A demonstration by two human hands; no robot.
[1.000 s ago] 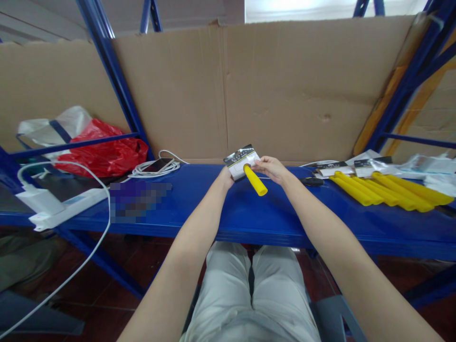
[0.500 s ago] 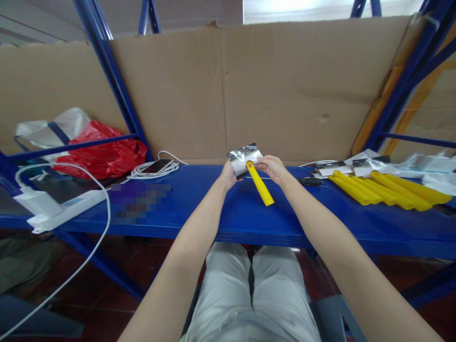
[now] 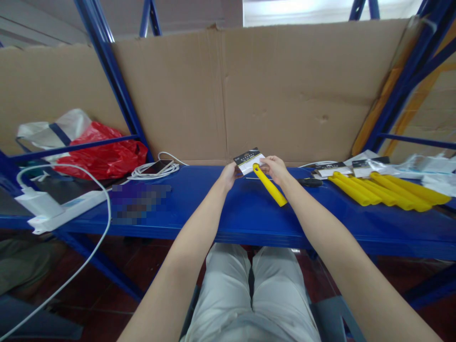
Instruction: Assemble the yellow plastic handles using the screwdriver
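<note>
Both of my hands hold up a yellow-handled tool point(image 3: 270, 186) over the bench, its head covered by a black-and-white printed card point(image 3: 248, 161). The kind of tool cannot be made out under the card. My left hand point(image 3: 230, 175) is closed on the card's left edge. With bent fingers, my right hand point(image 3: 273, 167) grips the card's right side by the top of the handle. The handle slants down to the right, toward me. Behind my right wrist lies a black-handled screwdriver point(image 3: 309, 182), its thin shaft partly hidden.
Several similar yellow-handled tools point(image 3: 388, 190) with cards lie at the right, beside clear plastic packaging point(image 3: 427, 166). A coiled white cable point(image 3: 153, 170), a red bag point(image 3: 107, 151) and a power strip point(image 3: 67, 209) are at the left. Cardboard point(image 3: 285, 90) stands behind the blue bench point(image 3: 199, 218).
The tool has shifted slightly right and turned, so its handle's lower end points further right. The card's print now shows more flatly toward me. Both hands keep their hold.
</note>
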